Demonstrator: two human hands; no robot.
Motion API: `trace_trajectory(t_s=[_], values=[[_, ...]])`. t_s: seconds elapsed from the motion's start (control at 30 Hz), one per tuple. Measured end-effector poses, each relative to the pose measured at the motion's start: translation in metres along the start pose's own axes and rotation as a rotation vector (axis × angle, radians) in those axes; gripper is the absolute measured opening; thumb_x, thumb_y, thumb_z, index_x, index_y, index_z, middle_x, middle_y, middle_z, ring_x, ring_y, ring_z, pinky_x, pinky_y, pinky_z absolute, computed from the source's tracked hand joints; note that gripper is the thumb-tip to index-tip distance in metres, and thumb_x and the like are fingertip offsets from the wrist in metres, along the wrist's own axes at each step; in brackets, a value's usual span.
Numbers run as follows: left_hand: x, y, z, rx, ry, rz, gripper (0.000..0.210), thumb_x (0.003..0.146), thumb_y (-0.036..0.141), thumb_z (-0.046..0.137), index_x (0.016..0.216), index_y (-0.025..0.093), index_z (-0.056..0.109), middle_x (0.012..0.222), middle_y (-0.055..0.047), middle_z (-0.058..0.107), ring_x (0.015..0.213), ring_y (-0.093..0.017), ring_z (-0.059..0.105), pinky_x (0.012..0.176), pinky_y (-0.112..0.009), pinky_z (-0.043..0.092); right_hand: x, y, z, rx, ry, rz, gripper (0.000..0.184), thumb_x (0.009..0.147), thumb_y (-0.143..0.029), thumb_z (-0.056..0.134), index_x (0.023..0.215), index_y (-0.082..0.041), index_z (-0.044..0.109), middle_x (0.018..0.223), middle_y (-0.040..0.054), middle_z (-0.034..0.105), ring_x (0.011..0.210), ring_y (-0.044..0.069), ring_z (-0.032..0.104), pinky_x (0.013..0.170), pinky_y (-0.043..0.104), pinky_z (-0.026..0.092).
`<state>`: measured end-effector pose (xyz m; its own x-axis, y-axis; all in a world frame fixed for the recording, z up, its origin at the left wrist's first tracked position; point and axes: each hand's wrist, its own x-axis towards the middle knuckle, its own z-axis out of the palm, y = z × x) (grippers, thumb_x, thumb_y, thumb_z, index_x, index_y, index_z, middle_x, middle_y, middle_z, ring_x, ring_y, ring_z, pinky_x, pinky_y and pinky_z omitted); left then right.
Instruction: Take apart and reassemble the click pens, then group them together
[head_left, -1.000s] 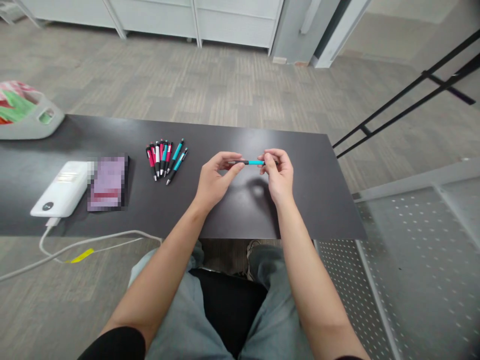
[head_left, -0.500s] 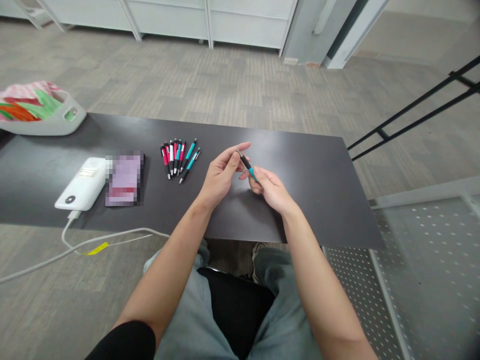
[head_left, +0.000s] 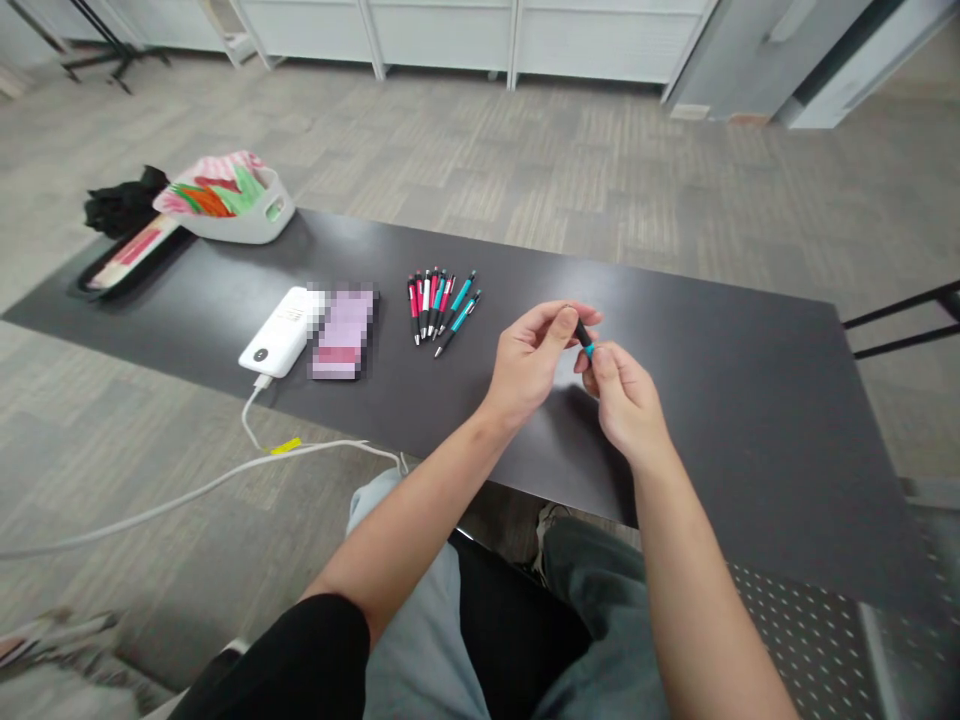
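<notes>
Above the dark table I hold one teal and black pen (head_left: 584, 335) between both hands. My left hand (head_left: 534, 350) pinches its upper, black end, with thumb and fingers covering the tip. My right hand (head_left: 624, 392) is closed round the teal lower part, most of which is hidden in the fingers. To the left of my hands a loose group of pens lies on the table: pink pens (head_left: 415, 310), a white one (head_left: 426, 303) and teal ones, with a teal pen (head_left: 458, 324) lying nearest my left hand.
On the dark table (head_left: 720, 420) lie a white power bank (head_left: 279, 335) with a white cable (head_left: 225, 478) and a blurred-out phone (head_left: 343, 335). Farther left stand a white basket (head_left: 259, 222) with colourful cloth or packaging, a black tray (head_left: 112, 290) and a black bundle (head_left: 124, 203).
The view has swung left, so the basket and tray show more fully. My left fingers have closed over the pen's black end; before, the tip showed and the index finger stretched out.
</notes>
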<state>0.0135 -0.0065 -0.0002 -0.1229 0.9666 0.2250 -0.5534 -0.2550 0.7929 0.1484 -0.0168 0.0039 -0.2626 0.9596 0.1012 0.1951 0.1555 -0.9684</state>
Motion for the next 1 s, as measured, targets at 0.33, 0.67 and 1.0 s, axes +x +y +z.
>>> trace_trajectory(t_s=[0.33, 0.67, 1.0], values=[[-0.006, -0.006, 0.010, 0.018, 0.195, 0.067, 0.027, 0.099, 0.047, 0.073, 0.100, 0.020, 0.074, 0.103, -0.006, 0.077, 0.090, -0.017, 0.075, 0.093, -0.036, 0.060, 0.000, 0.007, 0.001, -0.658, 0.232, -0.302, 0.029, 0.110, -0.044, 0.042, 0.106, -0.026, 0.065, 0.099, 0.0102, 0.071, 0.093, 0.030, 0.063, 0.087, 0.044, 0.043], [0.004, 0.002, -0.016, 0.133, 0.109, -0.047, 0.023, 0.096, 0.041, 0.078, 0.100, 0.018, 0.078, 0.107, -0.007, 0.078, 0.094, -0.017, 0.074, 0.092, -0.033, 0.059, 0.002, 0.006, -0.004, -0.559, 0.175, -0.317, 0.021, 0.105, -0.044, 0.057, 0.115, -0.026, 0.062, 0.104, 0.0077, 0.070, 0.092, 0.027, 0.064, 0.087, 0.041, 0.046], [0.004, 0.016, -0.044, 0.542, -0.024, -0.031, 0.035, 0.093, 0.054, 0.077, 0.087, 0.020, 0.076, 0.081, -0.003, 0.073, 0.073, -0.016, 0.066, 0.070, -0.028, 0.049, 0.003, 0.011, -0.014, -0.541, 0.086, -0.325, 0.020, 0.102, -0.040, 0.062, 0.115, -0.025, 0.062, 0.104, 0.0061, 0.071, 0.088, 0.025, 0.066, 0.083, 0.040, 0.047]])
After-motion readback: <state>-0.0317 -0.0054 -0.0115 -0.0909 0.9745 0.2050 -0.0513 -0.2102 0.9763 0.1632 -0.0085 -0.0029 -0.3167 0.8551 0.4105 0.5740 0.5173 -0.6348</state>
